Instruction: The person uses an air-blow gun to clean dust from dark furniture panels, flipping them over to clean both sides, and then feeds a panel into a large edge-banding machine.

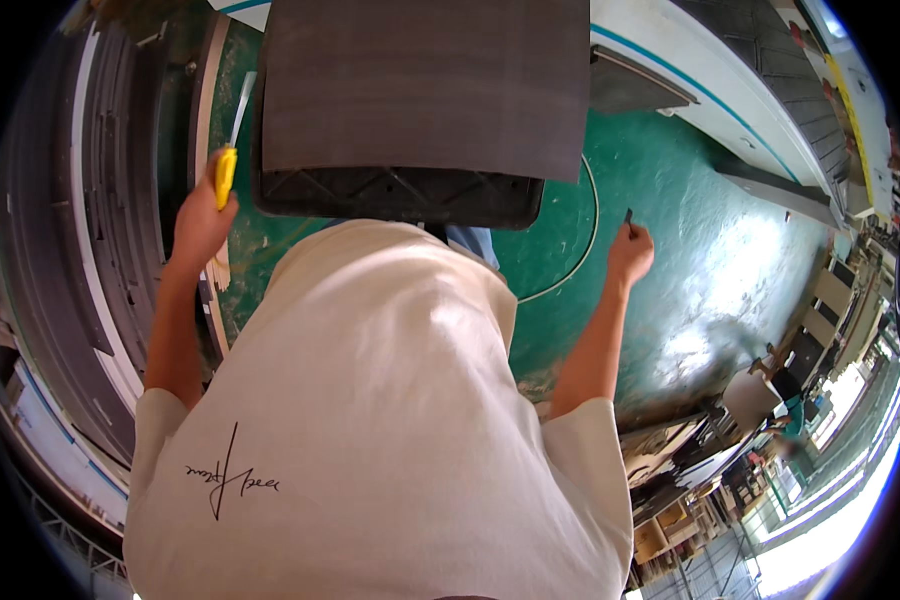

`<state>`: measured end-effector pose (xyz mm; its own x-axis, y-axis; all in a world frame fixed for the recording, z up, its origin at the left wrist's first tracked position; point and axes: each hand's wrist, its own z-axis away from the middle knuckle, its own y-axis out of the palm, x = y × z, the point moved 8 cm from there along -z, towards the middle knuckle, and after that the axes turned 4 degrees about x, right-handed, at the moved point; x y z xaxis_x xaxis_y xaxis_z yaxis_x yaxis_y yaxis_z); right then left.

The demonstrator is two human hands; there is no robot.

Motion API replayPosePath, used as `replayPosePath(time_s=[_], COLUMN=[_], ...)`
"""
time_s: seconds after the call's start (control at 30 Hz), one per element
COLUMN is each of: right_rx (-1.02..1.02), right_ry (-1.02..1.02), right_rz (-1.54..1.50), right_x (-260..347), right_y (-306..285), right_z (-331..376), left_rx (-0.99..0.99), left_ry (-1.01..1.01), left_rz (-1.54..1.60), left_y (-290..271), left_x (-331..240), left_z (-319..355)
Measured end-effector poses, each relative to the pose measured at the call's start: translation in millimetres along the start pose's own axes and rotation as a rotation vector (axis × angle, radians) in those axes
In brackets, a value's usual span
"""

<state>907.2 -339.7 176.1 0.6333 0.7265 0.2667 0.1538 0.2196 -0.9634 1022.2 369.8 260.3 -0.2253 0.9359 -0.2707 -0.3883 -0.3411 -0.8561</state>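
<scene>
We are looking down past our pale T-shirt [370, 430] at a dark board [425, 85] that is lying flat on top of a black ribbed plastic stool or stand [400, 195], straight ahead of us and between our two raised arms. Our left hand [202, 215] is gripping a yellow-handled tool [226, 175] whose light, narrow blade is pointing up and away, just beside the board's left edge; the fingers are wrapping closed around the handle. Our right hand [630, 250] is pinching a small dark piece [628, 216] between closed fingertips; it is too small for us to tell what it is. This hand is hanging over the green floor [690, 230], apart from the board's right edge and lower than its near corner. The board is therefore sitting nearer to our left hand than to our right. A thin pale line is curving across the floor below the board's right side. To our left, stacks of dark and light panels [80, 250] are standing on edge, and a long white bench with a teal stripe [700, 85] is running along the upper right.
</scene>
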Motion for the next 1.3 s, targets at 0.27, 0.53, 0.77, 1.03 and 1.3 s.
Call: replayPosePath(time_s=[0.27, 0.53, 0.77, 1.03, 1.3], right_rx=[0.189, 0.209, -0.413, -0.672, -0.171], right_ry=[-0.096, -0.355, -0.817, -1.205, -0.927], right_rz=[-0.554, -0.600, -0.705, -0.208, -0.523], right_x=[127, 218, 367, 606, 595], right_y=[23, -13, -228, -303, -210], right_z=[28, -78, -304, -461, -368], left_rx=[0.469, 0.351, -0.033, 0.123, -0.039], left_ry=[0.354, 0.312, -0.049, -0.262, -0.098], left_rz=[-0.050, -0.084, -0.068, 0.931, 1.196], left_y=[42, 13, -41, -30, 1], left_x=[-169, -205, -136, -194, -189], left_z=[21, 2, -11, 2, -20])
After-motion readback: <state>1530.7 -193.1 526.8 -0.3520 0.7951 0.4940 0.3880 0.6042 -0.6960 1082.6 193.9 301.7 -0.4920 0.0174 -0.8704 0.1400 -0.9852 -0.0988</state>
